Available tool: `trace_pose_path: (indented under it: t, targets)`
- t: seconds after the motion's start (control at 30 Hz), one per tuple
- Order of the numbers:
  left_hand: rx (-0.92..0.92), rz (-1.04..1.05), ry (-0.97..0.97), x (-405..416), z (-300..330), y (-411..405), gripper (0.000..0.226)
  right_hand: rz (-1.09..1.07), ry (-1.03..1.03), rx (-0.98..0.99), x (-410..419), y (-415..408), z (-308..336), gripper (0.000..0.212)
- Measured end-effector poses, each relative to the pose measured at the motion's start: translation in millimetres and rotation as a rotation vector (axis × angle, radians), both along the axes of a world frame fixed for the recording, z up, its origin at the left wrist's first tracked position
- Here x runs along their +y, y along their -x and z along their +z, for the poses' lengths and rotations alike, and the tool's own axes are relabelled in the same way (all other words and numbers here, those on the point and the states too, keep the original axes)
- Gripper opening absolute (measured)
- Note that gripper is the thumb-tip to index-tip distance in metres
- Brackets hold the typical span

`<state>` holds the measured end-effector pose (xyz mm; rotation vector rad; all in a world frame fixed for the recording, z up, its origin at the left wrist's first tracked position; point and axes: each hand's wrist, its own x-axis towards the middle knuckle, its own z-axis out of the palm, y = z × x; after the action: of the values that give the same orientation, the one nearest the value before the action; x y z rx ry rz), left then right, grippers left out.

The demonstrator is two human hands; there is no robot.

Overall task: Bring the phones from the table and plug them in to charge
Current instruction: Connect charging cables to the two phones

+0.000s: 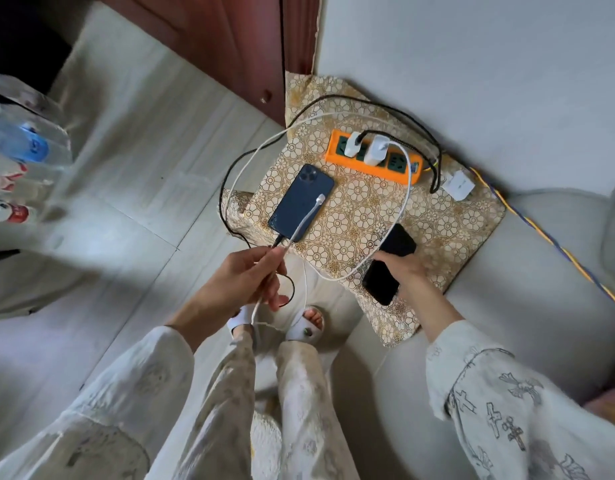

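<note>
A dark blue phone (301, 201) lies face down on the patterned cloth of a small stand (361, 216), with a black cable plugged into its near end. My left hand (245, 284) pinches a white charging cable (301, 225) whose plug rests on the blue phone's back. My right hand (405, 271) holds black phones (385, 268) at the stand's near edge; one lies over another. An orange power strip (373, 157) at the back carries two white chargers.
A loose white charger block (458, 185) lies at the stand's right rear. Black and white cables loop over the stand's left side. A wooden door (230, 46) stands behind, water bottles (18, 147) at the left, and a grey cushion (524, 278) at the right.
</note>
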<state>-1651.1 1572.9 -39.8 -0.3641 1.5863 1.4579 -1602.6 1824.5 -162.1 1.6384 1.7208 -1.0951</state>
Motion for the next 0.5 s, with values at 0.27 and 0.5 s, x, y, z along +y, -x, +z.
trace_pose_path:
  t: [0.27,0.5]
  targets:
    - [0.151,-0.134,-0.083,-2,85,20,0.039,-0.474,0.395,0.259,-17,-30,125,0.049]
    - [0.371,-0.218,-0.086,10,161,20,0.015,-0.612,0.737,0.589,-36,-29,241,0.044]
